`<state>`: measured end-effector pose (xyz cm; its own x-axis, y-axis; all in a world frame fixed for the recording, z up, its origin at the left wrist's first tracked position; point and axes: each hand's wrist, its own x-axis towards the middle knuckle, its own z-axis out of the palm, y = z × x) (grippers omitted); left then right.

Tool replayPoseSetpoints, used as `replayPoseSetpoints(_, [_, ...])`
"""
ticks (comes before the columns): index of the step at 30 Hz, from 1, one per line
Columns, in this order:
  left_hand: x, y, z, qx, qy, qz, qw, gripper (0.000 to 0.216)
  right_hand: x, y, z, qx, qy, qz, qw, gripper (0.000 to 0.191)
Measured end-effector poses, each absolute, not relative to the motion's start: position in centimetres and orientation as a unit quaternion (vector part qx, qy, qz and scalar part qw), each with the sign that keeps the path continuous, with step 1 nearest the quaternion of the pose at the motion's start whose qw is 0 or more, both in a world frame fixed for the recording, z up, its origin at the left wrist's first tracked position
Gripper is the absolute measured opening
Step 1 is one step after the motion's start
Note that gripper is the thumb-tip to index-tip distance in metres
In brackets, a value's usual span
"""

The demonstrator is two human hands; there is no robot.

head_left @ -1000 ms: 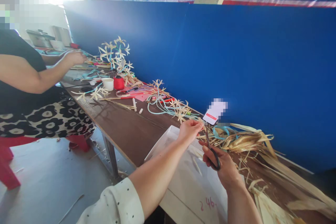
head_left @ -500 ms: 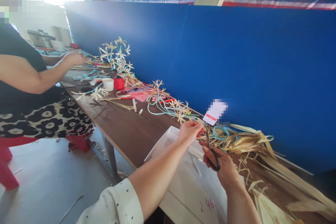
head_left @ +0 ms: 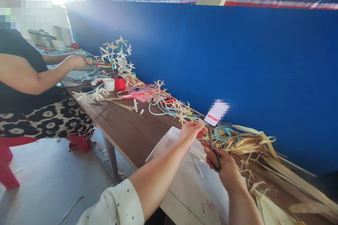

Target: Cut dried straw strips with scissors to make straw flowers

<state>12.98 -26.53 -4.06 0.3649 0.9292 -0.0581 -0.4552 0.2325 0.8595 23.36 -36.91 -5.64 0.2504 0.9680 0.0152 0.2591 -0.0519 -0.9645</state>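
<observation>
Scissors (head_left: 210, 136) point blades-up from the right hand (head_left: 224, 165), which grips the black handle (head_left: 219, 161), so the tips sit close to the left hand (head_left: 190, 132). That one pinches a small pale piece (head_left: 201, 122), mostly hidden, seemingly to steady it. Both hands are above a white box (head_left: 190, 182) on the bench (head_left: 126, 126), probably there to catch scraps; dried husks (head_left: 245, 142) lie beside, likely for easy reach.

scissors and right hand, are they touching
Touching. The head view shows the right hand holding the scissors by the black handle, which rests against its fingers.
</observation>
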Motion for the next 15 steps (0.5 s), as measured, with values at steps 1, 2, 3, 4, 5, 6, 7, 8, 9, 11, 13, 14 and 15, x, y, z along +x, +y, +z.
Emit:
replayPoseSetpoints(1, [12.95,-26.53,-4.02,0.396,0.302,0.477,0.725,0.018,23.32,-36.92,-5.59,-0.626,-0.487,0.366,0.486,0.049])
replayPoseSetpoints(2, [12.91,-26.51,-3.97,0.396,0.307,0.475,0.724,0.017,23.27,-36.93,-5.52,-0.626,-0.484,0.367,0.489,0.049])
replayPoseSetpoints(3, [12.86,-26.49,-3.92,0.397,0.313,0.473,0.722,0.017,23.19,-36.95,-5.43,-0.627,-0.481,0.368,0.489,0.049])
replayPoseSetpoints(4, [12.81,-26.45,-3.87,0.398,0.319,0.47,0.72,0.016,23.11,-36.97,-5.33,-0.629,-0.478,0.37,0.489,0.049])
replayPoseSetpoints(5, [12.76,-26.4,-3.83,0.4,0.324,0.47,0.717,0.016,23.02,-36.99,-5.24,-0.632,-0.475,0.372,0.487,0.049])
replayPoseSetpoints(6, [12.72,-26.35,-3.81,0.402,0.327,0.471,0.713,0.016,22.94,-37.0,-5.16,-0.633,-0.472,0.376,0.485,0.049])
replayPoseSetpoints(7, [12.69,-26.3,-3.81,0.405,0.33,0.473,0.709,0.016,22.89,-37.01,-5.11,-0.633,-0.471,0.38,0.483,0.049])
replayPoseSetpoints(8, [12.69,-26.24,-3.83,0.41,0.332,0.475,0.704,0.016,22.86,-37.0,-5.09,-0.632,-0.471,0.384,0.482,0.049])
replayPoseSetpoints(9, [12.7,-26.19,-3.88,0.414,0.334,0.477,0.7,0.016,22.86,-36.98,-5.12,-0.63,-0.47,0.387,0.482,0.048])
replayPoseSetpoints(11, [12.8,-26.1,-4.03,0.426,0.334,0.479,0.691,0.015,22.94,-36.92,-5.26,-0.629,-0.468,0.39,0.482,0.048])
replayPoseSetpoints(13, [12.93,-26.05,-4.18,0.437,0.334,0.478,0.684,0.014,23.08,-36.83,-5.44,-0.633,-0.462,0.389,0.484,0.048])
replayPoseSetpoints(14, [13.0,-26.05,-4.24,0.442,0.336,0.477,0.681,0.014,23.14,-36.79,-5.53,-0.634,-0.46,0.389,0.485,0.048])
replayPoseSetpoints(15, [13.06,-26.05,-4.27,0.445,0.338,0.476,0.679,0.013,23.18,-36.75,-5.59,-0.635,-0.458,0.389,0.486,0.049])
